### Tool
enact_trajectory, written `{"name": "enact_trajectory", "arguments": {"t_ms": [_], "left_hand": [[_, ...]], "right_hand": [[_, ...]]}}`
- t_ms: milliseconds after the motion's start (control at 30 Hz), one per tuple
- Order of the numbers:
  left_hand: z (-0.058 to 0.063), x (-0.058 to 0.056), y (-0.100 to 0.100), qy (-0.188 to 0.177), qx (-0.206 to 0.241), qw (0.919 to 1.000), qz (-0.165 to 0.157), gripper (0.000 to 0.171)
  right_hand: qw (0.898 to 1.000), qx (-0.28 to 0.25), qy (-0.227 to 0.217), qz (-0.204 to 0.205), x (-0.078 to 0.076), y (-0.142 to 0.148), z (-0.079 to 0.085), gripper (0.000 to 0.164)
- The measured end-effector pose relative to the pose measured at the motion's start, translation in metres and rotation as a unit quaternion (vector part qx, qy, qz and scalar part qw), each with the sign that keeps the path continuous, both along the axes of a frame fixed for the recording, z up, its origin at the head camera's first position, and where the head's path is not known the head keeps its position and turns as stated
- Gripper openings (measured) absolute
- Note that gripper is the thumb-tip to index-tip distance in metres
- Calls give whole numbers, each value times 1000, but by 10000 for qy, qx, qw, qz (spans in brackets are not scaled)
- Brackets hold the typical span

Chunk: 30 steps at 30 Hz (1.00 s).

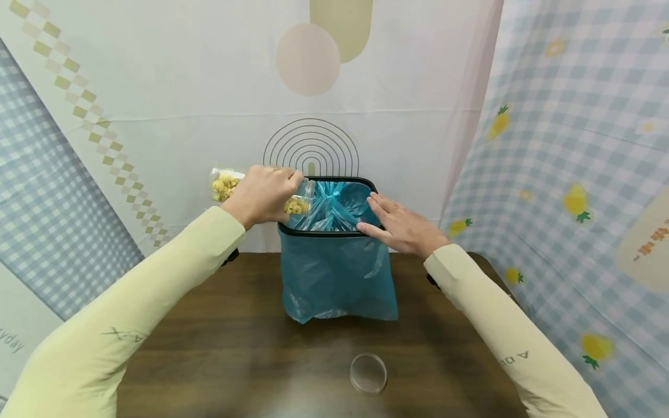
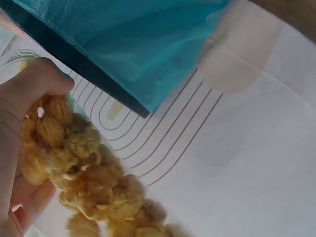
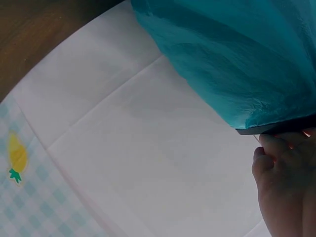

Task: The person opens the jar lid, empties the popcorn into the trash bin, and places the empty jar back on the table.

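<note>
My left hand point(image 1: 266, 194) grips a clear jar point(image 2: 89, 163) of popcorn, lying nearly on its side. Its threaded mouth is over the left part of a bin with a black rim point(image 1: 334, 234) and a blue plastic bag point(image 1: 340, 276) lining it. Yellow popcorn point(image 1: 225, 184) shows at the jar's far left end and also near the mouth. Fingers of my right hand point(image 1: 405, 227) lie straight against the bin's right rim, thumb toward the front edge. The right wrist view has those fingertips right at the black rim. Inside, the bag is gathered and twisted.
A round clear lid point(image 1: 368, 373) lies on the brown wooden table point(image 1: 235, 348) in front of the bin. Behind hangs a white patterned cloth point(image 1: 183, 69), and a checked cloth with pineapples point(image 1: 543, 157) borders the right side.
</note>
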<state>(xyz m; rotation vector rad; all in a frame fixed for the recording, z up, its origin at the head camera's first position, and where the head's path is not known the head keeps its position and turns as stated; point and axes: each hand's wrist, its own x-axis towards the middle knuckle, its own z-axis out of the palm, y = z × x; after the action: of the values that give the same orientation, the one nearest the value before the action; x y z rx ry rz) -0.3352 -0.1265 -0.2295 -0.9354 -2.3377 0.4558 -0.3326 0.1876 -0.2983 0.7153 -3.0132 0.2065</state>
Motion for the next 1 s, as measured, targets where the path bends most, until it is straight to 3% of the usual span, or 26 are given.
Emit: {"name": "enact_trajectory", "arguments": {"t_ms": [100, 333, 567, 700, 867, 933, 1000], "left_hand": [[2, -1, 1, 250, -293, 9992, -53, 80], [2, -3, 3, 685, -616, 9951, -349, 70], [-3, -11, 1, 1427, -902, 9822, -825, 29], [-5, -15, -2, 1993, -1242, 9669, -995, 23], [-4, -19, -3, 2750, -2015, 9336, -1106, 16], [-4, -20, -2, 2908, -2240, 9226, -1184, 17], [-3, -21, -2, 2939, -2348, 9177, -1276, 21]], "right_hand": [[10000, 3, 27, 10, -1, -1, 1, 90], [10000, 47, 44, -6, -1, -2, 0, 90], [10000, -15, 52, 9, -1, -2, -1, 92], [10000, -4, 81, -4, -1, -3, -1, 94], [10000, 11, 59, -38, -2, -5, -2, 93], [10000, 26, 59, -46, -2, -6, -1, 93], [10000, 25, 57, -49, -2, -7, -1, 93]]}}
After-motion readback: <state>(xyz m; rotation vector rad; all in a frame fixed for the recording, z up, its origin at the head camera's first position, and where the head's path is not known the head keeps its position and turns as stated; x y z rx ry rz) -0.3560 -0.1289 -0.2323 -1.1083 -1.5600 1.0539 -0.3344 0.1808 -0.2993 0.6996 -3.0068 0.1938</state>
